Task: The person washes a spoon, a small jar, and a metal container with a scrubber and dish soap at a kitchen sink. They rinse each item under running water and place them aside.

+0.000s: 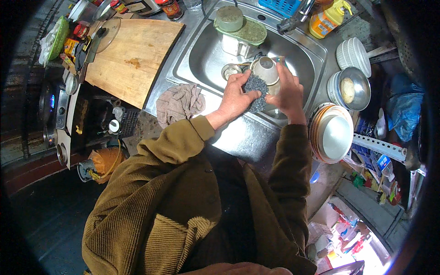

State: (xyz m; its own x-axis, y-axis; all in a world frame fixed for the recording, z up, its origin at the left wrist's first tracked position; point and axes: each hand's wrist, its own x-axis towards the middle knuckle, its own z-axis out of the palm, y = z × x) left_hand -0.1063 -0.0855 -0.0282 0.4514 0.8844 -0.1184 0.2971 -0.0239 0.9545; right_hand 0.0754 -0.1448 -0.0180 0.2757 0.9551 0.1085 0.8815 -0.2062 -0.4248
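Observation:
My left hand (237,94) grips a dark grey scouring pad (256,92) over the front of the stainless steel sink (202,65). Close by on the right is my right hand (288,91), its fingers raised and its thumb near the pad's edge. Whether it holds a dish or only touches one is unclear. Just beyond the pad, a small white cup or bowl (266,70) sits among other dishes, partly hidden by my hands. Farther back in the basin stands a white container with a green lid (254,36), and a round tub (229,19) rests on that lid.
A crumpled brown cloth (180,103) lies on the sink's left front edge, beside a wooden cutting board (134,58). Stacked bowls and plates (331,134) line the right side. The faucet (292,22) reaches over the back rim near a yellow pump bottle (325,22).

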